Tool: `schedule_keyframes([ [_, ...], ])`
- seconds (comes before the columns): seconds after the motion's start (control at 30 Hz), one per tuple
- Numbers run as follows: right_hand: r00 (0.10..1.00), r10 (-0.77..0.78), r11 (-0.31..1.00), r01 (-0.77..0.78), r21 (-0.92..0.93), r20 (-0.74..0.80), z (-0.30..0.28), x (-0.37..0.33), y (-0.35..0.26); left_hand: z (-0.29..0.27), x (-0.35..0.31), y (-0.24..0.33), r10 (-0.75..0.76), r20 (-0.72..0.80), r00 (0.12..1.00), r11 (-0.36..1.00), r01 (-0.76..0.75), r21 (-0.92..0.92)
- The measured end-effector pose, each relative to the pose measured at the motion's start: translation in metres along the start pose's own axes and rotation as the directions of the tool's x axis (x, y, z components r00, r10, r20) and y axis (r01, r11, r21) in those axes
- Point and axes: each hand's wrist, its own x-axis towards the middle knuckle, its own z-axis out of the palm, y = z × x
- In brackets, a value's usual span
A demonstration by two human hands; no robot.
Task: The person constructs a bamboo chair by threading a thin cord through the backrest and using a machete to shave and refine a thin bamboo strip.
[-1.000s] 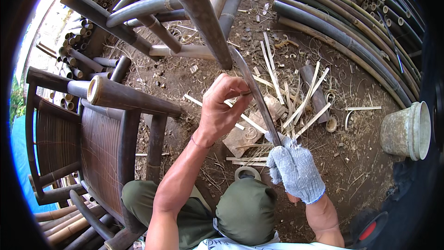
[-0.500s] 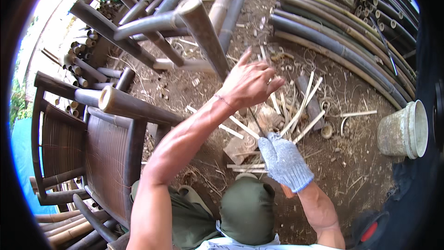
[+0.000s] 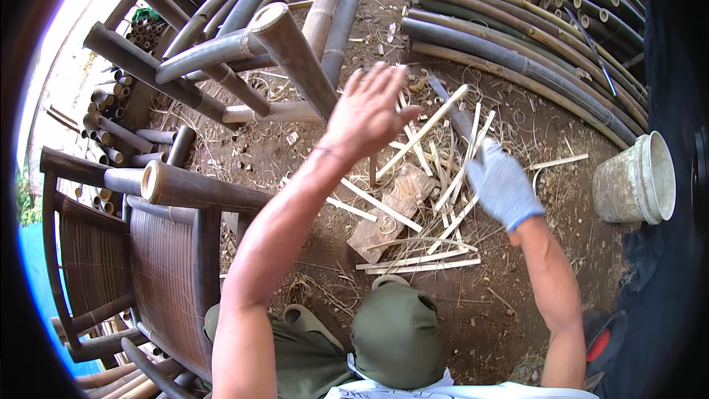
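Observation:
My bare left hand (image 3: 369, 111) is raised over the ground, its slightly blurred fingers stretched out and holding nothing. A cord is around its wrist. My right hand (image 3: 506, 188), in a grey knitted glove, is closed on a knife. The knife's blade (image 3: 437, 87) points up and away to the left, and an orange-brown bit of handle shows by my wrist. Between the hands a pale bamboo strip (image 3: 436, 122) slants above other loose strips (image 3: 447, 185). A wooden block (image 3: 395, 210) lies on the dirt in front of my knees.
Bamboo chair frames (image 3: 288, 44) and a slatted bamboo chair (image 3: 166, 273) stand at the left. Long dark poles (image 3: 517, 59) lie stacked at the far right. A dirty white bucket (image 3: 631, 181) sits at the right. Shavings cover the dirt floor.
My right hand has swung up and to the right with the knife. My left hand has shifted slightly left, its fingers straighter. A pale strip now slants between the hands.

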Motion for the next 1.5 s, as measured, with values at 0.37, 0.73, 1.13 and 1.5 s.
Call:
schedule_keyframes([
  [0.37, 0.995, 0.100, 0.872, -0.093, 0.481, 0.012, 0.093, -0.021, 0.040, -0.018, -0.217, -0.075, -0.289, 0.849, 0.442, 0.832, 0.555, -0.005],
  [0.73, 0.927, -0.294, 0.827, 0.370, 0.424, -0.234, 0.151, -0.047, -0.030, -0.007, -0.261, 0.032, -0.568, 0.683, 0.459, -0.147, 0.760, -0.633],
  [1.13, 0.868, -0.487, 0.786, 0.486, 0.382, -0.100, 0.137, -0.059, -0.069, 0.014, -0.247, 0.067, -0.676, 0.303, 0.671, 0.317, 0.637, -0.703],
  [1.5, 0.943, -0.266, 0.933, 0.304, 0.193, -0.199, 0.125, 0.017, -0.006, -0.018, -0.301, 0.097, -0.542, 0.348, 0.765, 0.410, 0.602, -0.685],
])
